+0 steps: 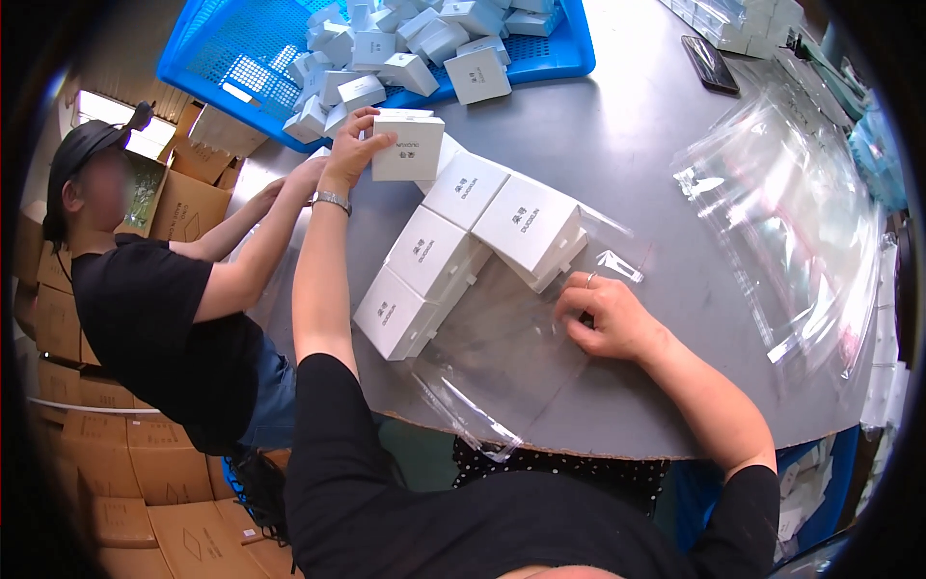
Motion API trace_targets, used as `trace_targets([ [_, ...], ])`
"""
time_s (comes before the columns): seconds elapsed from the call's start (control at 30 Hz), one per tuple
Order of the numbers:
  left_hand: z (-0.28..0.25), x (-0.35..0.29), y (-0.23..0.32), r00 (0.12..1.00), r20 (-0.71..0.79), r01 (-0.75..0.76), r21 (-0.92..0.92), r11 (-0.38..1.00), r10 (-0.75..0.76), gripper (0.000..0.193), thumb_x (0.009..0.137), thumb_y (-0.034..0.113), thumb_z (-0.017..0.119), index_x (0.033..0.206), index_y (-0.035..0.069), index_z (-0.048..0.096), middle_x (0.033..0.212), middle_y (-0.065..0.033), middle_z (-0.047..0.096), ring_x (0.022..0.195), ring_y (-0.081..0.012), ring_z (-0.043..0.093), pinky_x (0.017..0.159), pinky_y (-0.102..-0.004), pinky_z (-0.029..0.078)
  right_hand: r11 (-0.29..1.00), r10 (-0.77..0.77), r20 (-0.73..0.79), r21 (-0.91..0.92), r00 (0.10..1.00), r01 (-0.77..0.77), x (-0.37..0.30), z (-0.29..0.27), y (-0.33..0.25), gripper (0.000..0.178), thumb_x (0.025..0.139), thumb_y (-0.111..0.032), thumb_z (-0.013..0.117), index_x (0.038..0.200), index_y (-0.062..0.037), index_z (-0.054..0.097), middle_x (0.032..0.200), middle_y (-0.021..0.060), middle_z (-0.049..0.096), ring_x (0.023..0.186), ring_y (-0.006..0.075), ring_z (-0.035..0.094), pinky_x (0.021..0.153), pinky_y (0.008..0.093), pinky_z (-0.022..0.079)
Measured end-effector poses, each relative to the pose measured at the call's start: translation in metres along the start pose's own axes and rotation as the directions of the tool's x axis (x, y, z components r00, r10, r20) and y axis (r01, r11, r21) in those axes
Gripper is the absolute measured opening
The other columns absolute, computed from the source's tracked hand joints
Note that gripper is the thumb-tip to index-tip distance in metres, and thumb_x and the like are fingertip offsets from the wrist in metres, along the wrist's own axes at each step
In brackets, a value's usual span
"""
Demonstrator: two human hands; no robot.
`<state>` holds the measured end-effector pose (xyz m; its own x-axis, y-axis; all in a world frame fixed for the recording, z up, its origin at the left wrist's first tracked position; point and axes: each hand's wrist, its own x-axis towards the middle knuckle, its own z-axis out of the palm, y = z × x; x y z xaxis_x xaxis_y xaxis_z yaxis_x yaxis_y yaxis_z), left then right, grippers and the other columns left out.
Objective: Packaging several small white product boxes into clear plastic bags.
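Note:
My left hand (353,154) is closed on a small white box (409,154), raised over the far end of several similar boxes. Those white boxes (422,249) stand against one another in the middle of the table, their printed lids up. Under and around them lies a clear plastic bag (511,357), its near edge reaching the table's front rim. To the right of the boxes, my right hand (608,317) rests low over the table with its fingers curled in. Whether it pinches the film is hidden by the fingers.
A blue plastic basket (227,92) heaped with white boxes stands at the far left. Clear bags (781,222) are spread on the right, near a phone (710,65). A co-worker (159,289) stands at my left, before stacked cartons (174,463). The grey table (617,125) curves around me.

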<state>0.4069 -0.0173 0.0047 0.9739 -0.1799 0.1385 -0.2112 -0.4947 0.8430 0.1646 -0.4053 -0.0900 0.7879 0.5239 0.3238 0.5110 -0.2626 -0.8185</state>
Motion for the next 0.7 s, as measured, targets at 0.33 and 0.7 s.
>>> trace_targets([
  [0.33,0.036,-0.167,0.119,0.718,0.0,-0.551,0.61,0.569,0.696,0.039,0.055,0.024,0.082,0.089,0.006,0.074,0.117,-0.0076,0.055,0.123,-0.0304,0.042,0.103,-0.0427,0.036,0.989,-0.134,-0.001,-0.057,0.991,0.133,-0.015,0.001,-0.008,0.005,0.072,-0.01,0.064,0.075,-0.0065,0.065,0.08,0.0083,0.062,0.068,0.0269,0.061,0.064,0.0372,0.051],
  [0.7,0.13,-0.293,0.145,0.593,0.075,-0.716,0.506,0.481,0.802,0.043,0.05,0.023,0.082,0.09,0.011,0.071,0.111,-0.0047,0.057,0.116,-0.0317,0.047,0.098,-0.0413,0.04,0.874,0.242,-0.297,0.48,0.924,-0.075,-0.033,-0.006,-0.097,0.068,0.087,-0.043,0.071,0.135,-0.0022,0.047,0.123,0.0197,0.059,0.112,0.0256,0.058,0.093,0.0348,0.048],
])
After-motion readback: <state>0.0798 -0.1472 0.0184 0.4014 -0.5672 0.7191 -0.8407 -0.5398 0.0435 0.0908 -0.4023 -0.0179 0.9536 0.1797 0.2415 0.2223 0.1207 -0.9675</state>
